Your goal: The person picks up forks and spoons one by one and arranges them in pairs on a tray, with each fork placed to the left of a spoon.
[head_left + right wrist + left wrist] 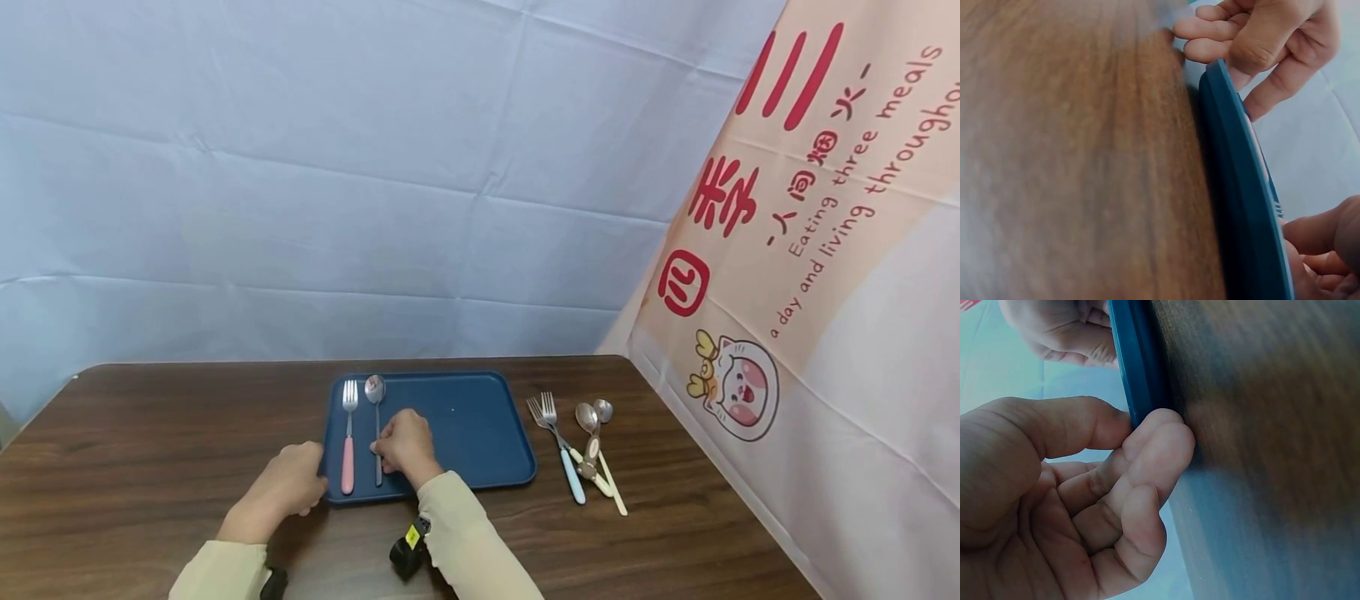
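Note:
A blue tray [472, 433] lies on the table with a pink-handled fork [348, 454] along its left side. Just right of the fork is a long-handled spoon [378, 433], its bowl toward the back. My right hand [407, 446] pinches the spoon's handle between thumb and fingers, low over the tray. At the tray's near left corner, my left hand [285, 482] grips the rim. The left wrist view has the thumb of this hand [1079, 487] against the tray's edge [1138, 362] and the fingers curled at the other side of it.
Right of the tray lies a loose pile: a blue-handled fork [572, 475], another fork [537, 411] and spoons [587, 417], some with pale handles, one bearing a brown figure. The wooden table [187, 408] meets a pale cloth backdrop [300, 208] behind and a printed cloth [750, 275] at right.

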`<state>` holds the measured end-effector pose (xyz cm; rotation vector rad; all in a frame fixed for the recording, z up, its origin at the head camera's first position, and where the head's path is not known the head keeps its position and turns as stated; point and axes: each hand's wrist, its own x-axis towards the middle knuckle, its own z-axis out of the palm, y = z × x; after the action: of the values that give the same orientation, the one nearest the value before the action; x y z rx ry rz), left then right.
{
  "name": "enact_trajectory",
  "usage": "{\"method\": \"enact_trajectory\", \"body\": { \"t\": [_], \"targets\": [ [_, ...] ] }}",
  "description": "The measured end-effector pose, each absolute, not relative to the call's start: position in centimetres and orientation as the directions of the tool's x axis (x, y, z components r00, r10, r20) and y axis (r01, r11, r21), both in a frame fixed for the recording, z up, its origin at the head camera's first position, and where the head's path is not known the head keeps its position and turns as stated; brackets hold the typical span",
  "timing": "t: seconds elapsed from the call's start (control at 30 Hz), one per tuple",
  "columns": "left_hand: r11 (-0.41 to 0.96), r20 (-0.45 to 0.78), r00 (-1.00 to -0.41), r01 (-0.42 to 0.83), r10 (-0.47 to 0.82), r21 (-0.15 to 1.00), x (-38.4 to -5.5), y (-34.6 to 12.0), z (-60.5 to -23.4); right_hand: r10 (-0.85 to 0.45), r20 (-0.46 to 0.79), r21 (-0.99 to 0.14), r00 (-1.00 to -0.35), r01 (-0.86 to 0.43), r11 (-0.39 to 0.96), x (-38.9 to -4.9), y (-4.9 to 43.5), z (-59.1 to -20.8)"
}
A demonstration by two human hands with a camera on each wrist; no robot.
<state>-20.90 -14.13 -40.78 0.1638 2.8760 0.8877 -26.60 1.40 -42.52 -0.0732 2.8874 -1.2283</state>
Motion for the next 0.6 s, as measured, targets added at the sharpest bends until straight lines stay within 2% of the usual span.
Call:
{"method": "enact_trajectory", "body": {
  "t": [0.3,0.6],
  "targets": [
    [0.825,-0.086,-0.986,0.068,0.14,0.561,-20.98,-14.28,-40.79,-0.055,0.078,-0.675,-0.995,-0.093,0.731,-26.27,0.98,-42.36],
    [0.829,-0.071,-0.987,0.082,0.146,0.554,-21.02,-14.2,-40.94,-0.054,0.076,-0.662,-0.996,-0.091,0.744,-26.31,1.03,-42.58]
  ]
}}
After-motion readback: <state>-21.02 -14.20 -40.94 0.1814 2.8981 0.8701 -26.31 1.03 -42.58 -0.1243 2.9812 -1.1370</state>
